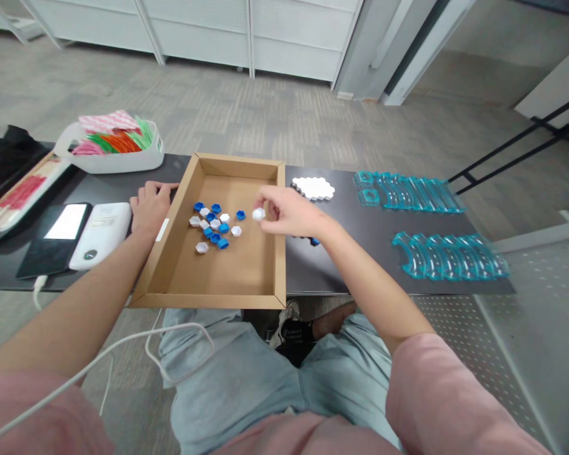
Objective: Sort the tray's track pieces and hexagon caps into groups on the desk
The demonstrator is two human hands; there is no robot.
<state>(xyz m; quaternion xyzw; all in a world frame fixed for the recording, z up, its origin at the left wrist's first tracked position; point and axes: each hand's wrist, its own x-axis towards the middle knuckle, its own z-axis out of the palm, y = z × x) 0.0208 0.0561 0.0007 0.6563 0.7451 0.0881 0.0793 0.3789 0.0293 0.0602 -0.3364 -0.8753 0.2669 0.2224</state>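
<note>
My right hand (pixel 287 212) is above the right side of a shallow cardboard box (pixel 232 268), thumb and fingers pinched on a white hexagonal piece (pixel 258 214). In the box lie several loose hexagonal pieces, some blue like the blue piece (pixel 223 243), others white like the white piece (pixel 201 248). Outside the box's left wall, my left hand (pixel 150 205) rests on the dark table, fingers apart, one reaching to the wall. Just right of the box is a cluster of white hexagonal pieces (pixel 314 188). A blue piece (pixel 315 241) shows partly below my right wrist.
Teal clear plastic parts (pixel 417 193) lie in rows at the table's right. To the left are a white power bank (pixel 99 235), a phone (pixel 57 237), a white basket (pixel 118 163) of coloured strips and a long tray (pixel 23 193). A white cable (pixel 123 344) crosses my left arm.
</note>
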